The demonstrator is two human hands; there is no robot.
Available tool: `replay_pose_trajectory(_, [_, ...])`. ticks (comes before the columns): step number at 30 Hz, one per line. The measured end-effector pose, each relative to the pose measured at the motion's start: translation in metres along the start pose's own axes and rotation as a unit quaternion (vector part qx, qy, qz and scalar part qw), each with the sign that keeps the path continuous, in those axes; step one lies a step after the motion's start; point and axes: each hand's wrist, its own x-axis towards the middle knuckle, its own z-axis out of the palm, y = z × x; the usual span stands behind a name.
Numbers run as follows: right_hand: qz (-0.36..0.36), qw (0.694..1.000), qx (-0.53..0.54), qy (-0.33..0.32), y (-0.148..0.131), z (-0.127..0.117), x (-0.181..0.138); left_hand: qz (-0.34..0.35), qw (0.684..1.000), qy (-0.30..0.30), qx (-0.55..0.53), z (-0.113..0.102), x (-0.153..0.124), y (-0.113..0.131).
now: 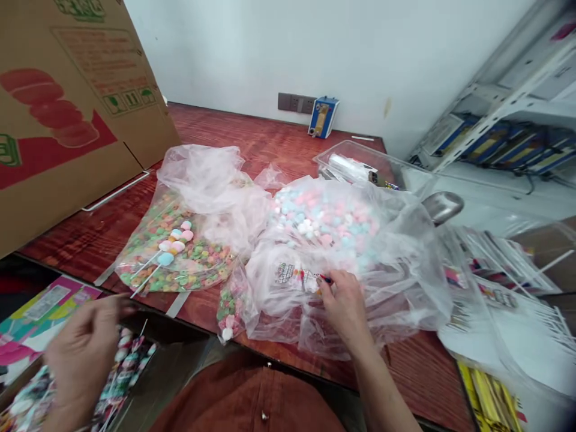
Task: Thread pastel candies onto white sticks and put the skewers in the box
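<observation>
My right hand (344,306) rests on a large clear plastic bag (342,252) of pink, white and blue marshmallows, fingers pinched on a small printed wrapper (297,277) at the bag's front. My left hand (83,354) hovers low at the left above a heap of wrapped lollipops (130,360), fingers curled; it is blurred, and I cannot make out whether it holds anything. Two marshmallow lollipops (173,243) lie on a second bag of green and orange ring sweets (175,252).
A big cardboard box (67,108) stands at the left on the red wooden table (270,144). A clear plastic tub (360,165) and a metal scoop (443,207) sit behind the bags. Stacks of clear printed sleeves (508,288) lie at the right. A small blue device (323,117) leans against the wall.
</observation>
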Motion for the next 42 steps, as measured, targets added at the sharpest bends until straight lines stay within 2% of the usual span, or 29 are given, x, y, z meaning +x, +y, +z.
replay_pose_trajectory(1, [-0.016, 1.0, 0.006, 0.001, -0.006, -0.006, 0.001, -0.006, 0.989, -0.125, -0.082, 0.01, -0.01, 0.032])
replay_pose_trajectory(2, [-0.034, 0.999, 0.016, 0.002, -0.012, -0.013, 0.003, -0.019, 0.942, -0.296, -0.157, 0.022, -0.023, 0.065])
replay_pose_trajectory(3, [-0.052, 0.998, 0.031, 0.005, -0.018, -0.022, 0.004, -0.051, 0.86, -0.452, -0.229, 0.036, -0.038, 0.096])
replay_pose_trajectory(4, [-0.067, 0.997, 0.049, 0.005, -0.024, -0.032, 0.005, -0.099, 0.747, -0.587, -0.297, 0.052, -0.054, 0.124])
replay_pose_trajectory(5, [-0.077, 0.995, 0.069, 0.002, -0.029, -0.043, 0.005, -0.148, 0.636, -0.662, -0.369, 0.07, -0.07, 0.148])
replay_pose_trajectory(7, [-0.081, 0.99, 0.115, -0.023, -0.038, -0.063, 0.004, -0.231, 0.461, -0.682, -0.519, 0.105, -0.097, 0.184])
replay_pose_trajectory(8, [-0.078, 0.986, 0.141, -0.043, -0.041, -0.073, 0.003, -0.26, 0.411, -0.655, -0.578, 0.122, -0.106, 0.197])
replay_pose_trajectory(9, [-0.072, 0.982, 0.166, -0.062, -0.042, -0.081, 0.001, -0.286, 0.382, -0.62, -0.623, 0.135, -0.112, 0.206])
replay_pose_trajectory(10, [-0.062, 0.977, 0.188, -0.073, -0.041, -0.086, 0.0, -0.309, 0.371, -0.583, -0.653, 0.146, -0.115, 0.214])
replay_pose_trajectory(12, [-0.029, 0.975, 0.21, -0.062, -0.034, -0.09, -0.003, -0.351, 0.408, -0.509, -0.672, 0.161, -0.116, 0.223])
replay_pose_trajectory(14, [0.007, 0.981, 0.192, -0.016, -0.021, -0.083, -0.002, -0.388, 0.483, -0.453, -0.641, 0.169, -0.114, 0.227])
replay_pose_trajectory(16, [0.027, 0.989, 0.138, 0.036, -0.005, -0.068, 0.002, -0.414, 0.544, -0.429, -0.59, 0.171, -0.111, 0.227])
replay_pose_trajectory(18, [0.026, 0.993, 0.092, 0.074, 0.011, -0.052, 0.007, -0.423, 0.565, -0.435, -0.559, 0.169, -0.108, 0.222])
replay_pose_trajectory(20, [0.021, 0.991, 0.077, 0.105, 0.023, -0.042, 0.013, -0.406, 0.576, -0.449, -0.549, 0.159, -0.103, 0.215])
replay_pose_trajectory(21, [0.02, 0.989, 0.081, 0.118, 0.026, -0.039, 0.015, -0.39, 0.598, -0.446, -0.541, 0.151, -0.1, 0.212])
replay_pose_trajectory(24, [0.016, 0.985, 0.093, 0.142, 0.024, -0.045, 0.018, -0.285, 0.727, -0.352, -0.516, 0.121, -0.093, 0.206])
replay_pose_trajectory(25, [0.017, 0.985, 0.104, 0.14, 0.02, -0.05, 0.019, -0.246, 0.756, -0.336, -0.505, 0.111, -0.092, 0.206])
replay_pose_trajectory(26, [0.02, 0.983, 0.122, 0.132, 0.014, -0.055, 0.018, -0.217, 0.762, -0.359, -0.493, 0.104, -0.093, 0.206])
replay_pose_trajectory(27, [0.021, 0.981, 0.149, 0.122, 0.006, -0.061, 0.018, -0.202, 0.74, -0.423, -0.481, 0.1, -0.096, 0.208])
replay_pose_trajectory(28, [0.022, 0.977, 0.183, 0.108, -0.001, -0.067, 0.017, -0.204, 0.688, -0.512, -0.472, 0.1, -0.101, 0.211])
replay_pose_trajectory(30, [0.026, 0.964, 0.257, 0.07, -0.016, -0.078, 0.013, -0.23, 0.529, -0.658, -0.483, 0.109, -0.111, 0.219])
replay_pose_trajectory(31, [0.027, 0.957, 0.286, 0.049, -0.022, -0.084, 0.011, -0.244, 0.454, -0.684, -0.516, 0.118, -0.116, 0.224])
replay_pose_trajectory(32, [0.027, 0.95, 0.31, 0.027, -0.027, -0.089, 0.008, -0.256, 0.397, -0.681, -0.559, 0.129, -0.12, 0.229])
replay_pose_trajectory(33, [0.027, 0.944, 0.328, 0.009, -0.03, -0.094, 0.004, -0.266, 0.358, -0.664, -0.6, 0.139, -0.122, 0.234])
replay_pose_trajectory(34, [0.026, 0.94, 0.341, -0.002, -0.031, -0.098, 0.001, -0.272, 0.337, -0.641, -0.634, 0.148, -0.123, 0.24])
replay_pose_trajectory(35, [0.023, 0.937, 0.349, -0.005, -0.03, -0.102, -0.003, -0.275, 0.332, -0.618, -0.658, 0.155, -0.122, 0.245])
replay_pose_trajectory(37, [0.021, 0.939, 0.344, 0.016, -0.025, -0.106, -0.01, -0.283, 0.366, -0.572, -0.677, 0.162, -0.118, 0.254])
replay_pose_trajectory(40, [0.026, 0.958, 0.276, 0.075, -0.016, -0.105, -0.018, -0.31, 0.484, -0.486, -0.658, 0.161, -0.112, 0.262])
replay_pose_trajectory(42, [0.021, 0.972, 0.209, 0.108, -0.012, -0.099, -0.021, -0.317, 0.547, -0.437, -0.64, 0.159, -0.11, 0.264])
